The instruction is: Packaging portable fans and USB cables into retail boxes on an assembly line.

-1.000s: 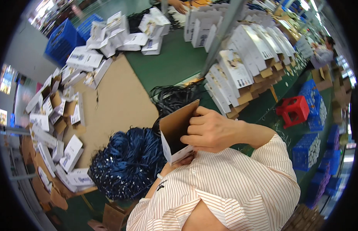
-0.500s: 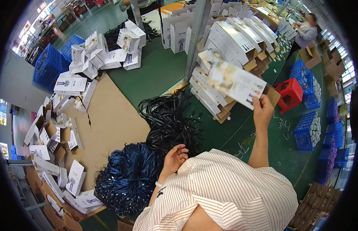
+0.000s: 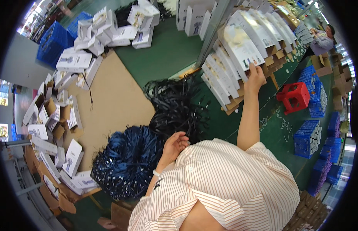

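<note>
My right hand (image 3: pixel 255 79) grips the near end of a white printed carton (image 3: pixel 243 45), fingers on its edge, at the front of a leaning row of similar cartons. More white cartons (image 3: pixel 219 79) lean in a lower row just left of that forearm. My left hand (image 3: pixel 174 145) holds nothing; its fingers are loosely bent and apart, close to my striped shirt. Beside it lies a tangle of black straps (image 3: pixel 173 104). A big bundle of dark blue straps (image 3: pixel 129 161) sits to the left of that hand.
A brown board (image 3: pixel 117 92) carries opened and closed white boxes (image 3: pixel 73 158) along its left side. A metal post (image 3: pixel 217 32) rises beside the carton rows. To the right stand a red stool (image 3: pixel 293 96) and blue crates (image 3: pixel 306 138). Another person (image 3: pixel 322 40) is at far right.
My right hand has carried the carton up and away from me, to the leaning row. The whole view has shifted slightly. My left hand stays near my shirt.
</note>
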A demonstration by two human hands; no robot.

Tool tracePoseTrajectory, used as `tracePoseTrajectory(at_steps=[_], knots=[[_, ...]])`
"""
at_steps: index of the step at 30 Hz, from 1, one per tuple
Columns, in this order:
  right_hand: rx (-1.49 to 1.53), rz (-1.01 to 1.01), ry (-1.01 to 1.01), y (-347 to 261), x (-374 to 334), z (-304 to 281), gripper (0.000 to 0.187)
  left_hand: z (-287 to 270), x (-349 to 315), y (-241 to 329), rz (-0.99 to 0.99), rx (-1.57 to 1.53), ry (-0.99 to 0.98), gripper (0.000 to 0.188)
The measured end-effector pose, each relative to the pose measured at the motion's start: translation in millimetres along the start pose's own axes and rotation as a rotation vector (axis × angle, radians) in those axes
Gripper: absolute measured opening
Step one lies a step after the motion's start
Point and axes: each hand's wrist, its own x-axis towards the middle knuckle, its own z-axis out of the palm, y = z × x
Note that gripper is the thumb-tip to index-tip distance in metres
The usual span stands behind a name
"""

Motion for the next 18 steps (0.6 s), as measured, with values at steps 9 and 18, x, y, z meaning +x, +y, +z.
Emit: tracePoseTrajectory(at_steps=[9,18], knots=[[-0.667,-0.12,-0.104,-32,-29,-40,0.02,-1,3,-1,-0.007,0.041,0.007,0.028],[-0.908,-0.139,-0.909,75,-142,-7,0.015,11,10,5,-0.047,0.164,0.051,0.025]])
